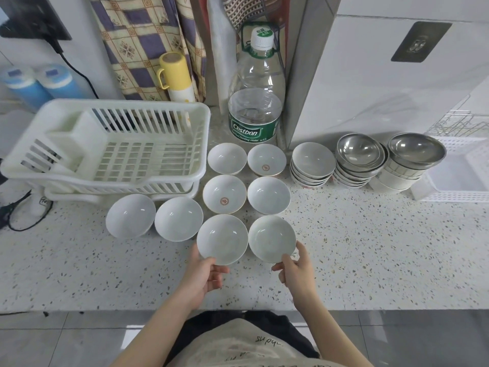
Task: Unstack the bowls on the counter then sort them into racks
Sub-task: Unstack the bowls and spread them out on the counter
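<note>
Head view. Speckled counter [370, 247] with eight white bowls set out singly: two at back [227, 158] [266, 160], two in middle [225, 194] [268, 195], two in front, two more to the left [130, 215] [179, 219]. Left hand [203, 276] gripping near rim of front-left bowl [222, 239], thumb over the edge, fingers curled beneath. Right hand [296, 271] gripping near rim of front-right bowl [272, 239], thumb on the edge, fingers round the outside. Cannot tell whether these two bowls rest on the counter or are lifted. Still stacked at right: white bowl stack [312, 165], steel-topped stack [359, 160], second steel-topped stack [412, 160]. White plastic rack [111, 149] at left, no bowls inside. Wire rack [460, 125] over white tray [460, 176] at far right. Large water bottle [256, 96] behind the bowls; yellow flask [176, 75] behind the plastic rack.
</note>
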{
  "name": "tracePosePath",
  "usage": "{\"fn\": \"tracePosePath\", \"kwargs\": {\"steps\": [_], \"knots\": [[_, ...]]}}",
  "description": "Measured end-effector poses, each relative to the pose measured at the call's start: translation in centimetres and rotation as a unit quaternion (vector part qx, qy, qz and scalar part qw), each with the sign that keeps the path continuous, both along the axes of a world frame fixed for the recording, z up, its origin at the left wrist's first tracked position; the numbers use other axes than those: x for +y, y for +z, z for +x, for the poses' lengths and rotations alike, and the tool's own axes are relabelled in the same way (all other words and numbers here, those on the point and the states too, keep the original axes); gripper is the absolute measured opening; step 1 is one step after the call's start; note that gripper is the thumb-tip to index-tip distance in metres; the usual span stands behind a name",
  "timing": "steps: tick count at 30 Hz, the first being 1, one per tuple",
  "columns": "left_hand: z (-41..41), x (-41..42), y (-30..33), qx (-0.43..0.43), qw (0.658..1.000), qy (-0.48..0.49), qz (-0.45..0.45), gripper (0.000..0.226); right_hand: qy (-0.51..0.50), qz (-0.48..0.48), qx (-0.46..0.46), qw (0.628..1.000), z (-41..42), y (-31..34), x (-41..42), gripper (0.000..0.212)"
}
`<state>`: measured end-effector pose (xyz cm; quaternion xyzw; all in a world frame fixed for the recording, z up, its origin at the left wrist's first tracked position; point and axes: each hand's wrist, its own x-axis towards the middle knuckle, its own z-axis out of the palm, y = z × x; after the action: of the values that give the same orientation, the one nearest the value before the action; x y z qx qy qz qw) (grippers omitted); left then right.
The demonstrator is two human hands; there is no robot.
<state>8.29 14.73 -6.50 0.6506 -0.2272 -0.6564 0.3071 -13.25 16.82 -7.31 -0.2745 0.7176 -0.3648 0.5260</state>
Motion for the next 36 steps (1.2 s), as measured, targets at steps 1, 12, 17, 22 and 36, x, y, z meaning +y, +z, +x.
{"fn": "tracePosePath", "kwargs": {"steps": [1, 12, 17, 22, 36], "knots": [[0.0, 0.0, 0.1, 0.003, 1.0, -0.003, 0.002, 0.048, -0.013, 0.003, -0.009, 1.0, 0.2, 0.1, 0.1, 0.051], [2.7, 2.1, 0.7, 0.001, 0.995, -0.082, 0.059, 0.025, -0.113, 0.047, -0.049, 0.991, 2.8, 0.8, 2.6, 0.047], [2.8, 3.7, 1.0, -0.016, 0.981, -0.166, 0.094, 0.021, -0.156, 0.048, -0.063, 0.985, 3.7, 0.9, 4.1, 0.036], [0.6, 2.7, 2.3, -0.001, 0.975, -0.204, 0.089, 0.023, -0.2, 0.04, -0.066, 0.977, 3.2, 1.2, 5.4, 0.026], [-11.9, -7.4, 3.8, 0.004, 0.991, -0.118, -0.057, 0.035, -0.182, -0.012, -0.043, 0.982, -9.4, 2.6, -0.5, 0.019]]}}
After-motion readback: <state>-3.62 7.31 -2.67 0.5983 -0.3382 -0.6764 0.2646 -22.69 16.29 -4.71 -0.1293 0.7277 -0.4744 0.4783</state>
